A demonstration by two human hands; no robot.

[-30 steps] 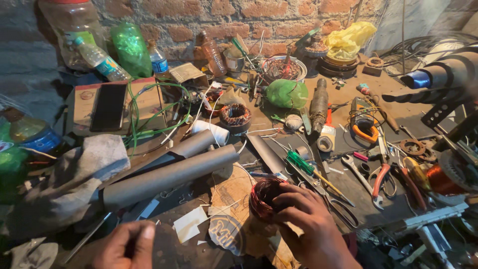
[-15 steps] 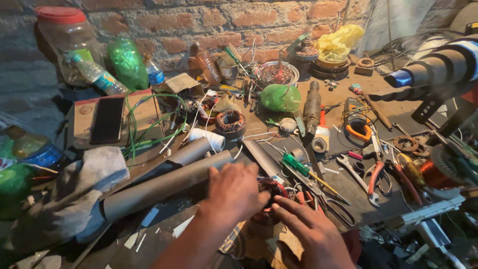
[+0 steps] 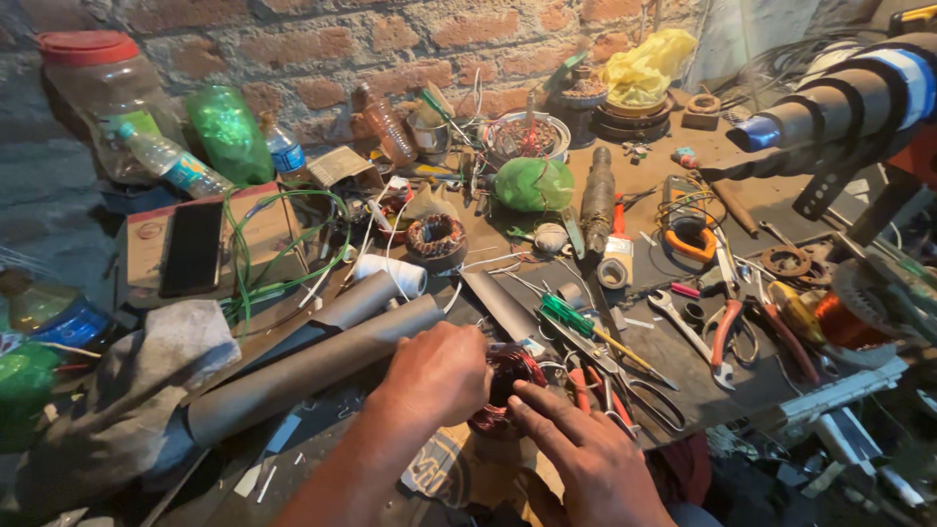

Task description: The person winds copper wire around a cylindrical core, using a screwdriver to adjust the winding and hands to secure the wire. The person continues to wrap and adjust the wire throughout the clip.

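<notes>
From the head camera, both hands meet on a small round motor coil (image 3: 509, 376) wound with shiny copper wire. The left hand (image 3: 434, 376) is curled around its left side, fingers pressed on it. The right hand (image 3: 576, 454) sits just below, fingertips touching its near edge. The wire looks mostly wound on, but loose ends seem to remain untidied. Just right of the hands lie scissors (image 3: 634, 390) and a green screwdriver (image 3: 576, 320). Left of them lie grey tubes (image 3: 312, 366).

Cluttered workbench (image 3: 752, 200) bearing tools, bottles, grey tubes (image 3: 322, 356).
</notes>
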